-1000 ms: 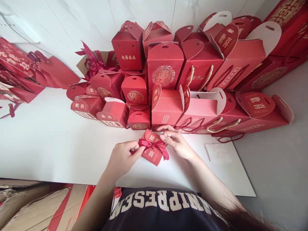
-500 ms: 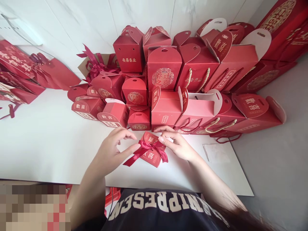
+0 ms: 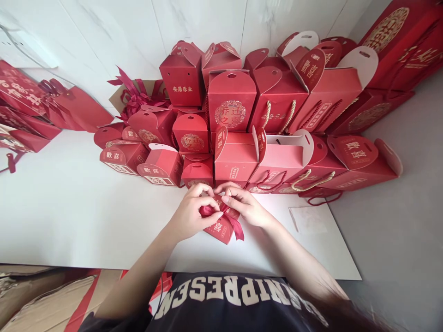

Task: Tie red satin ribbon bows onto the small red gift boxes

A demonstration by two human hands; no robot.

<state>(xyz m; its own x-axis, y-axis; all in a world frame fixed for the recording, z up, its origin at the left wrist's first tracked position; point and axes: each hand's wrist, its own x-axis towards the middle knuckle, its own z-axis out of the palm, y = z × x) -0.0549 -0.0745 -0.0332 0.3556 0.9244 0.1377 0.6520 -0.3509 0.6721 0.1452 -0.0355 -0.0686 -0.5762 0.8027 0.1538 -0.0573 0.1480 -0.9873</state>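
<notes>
White tabletop (image 3: 86,221), left hand (image 3: 194,215) pinching ribbon (image 3: 237,228), right hand (image 3: 249,209) half-open against red box (image 3: 220,233)

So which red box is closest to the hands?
The little box with the shiny ribbon, right where the left hand and right hand meet. The other red boxes crowd together behind it.

Ribboned box (image 3: 217,229) set on bench (image 3: 86,221) at frame centre, ribbon (image 3: 237,229) laid across its top. Left grip (image 3: 194,212) placed at its left, right grip (image 3: 247,208) at its right. Stacked boxes (image 3: 231,99) ranged behind, centre to right, before wall (image 3: 200,20). Ribbon bundle (image 3: 136,97) lodged behind stack's left end. Bags (image 3: 78,106) stood at upper left. Flat sheet (image 3: 311,219) laid at right, near bench end. Cardboard (image 3: 44,304) seen at lower left, beyond bench's near edge.
</notes>
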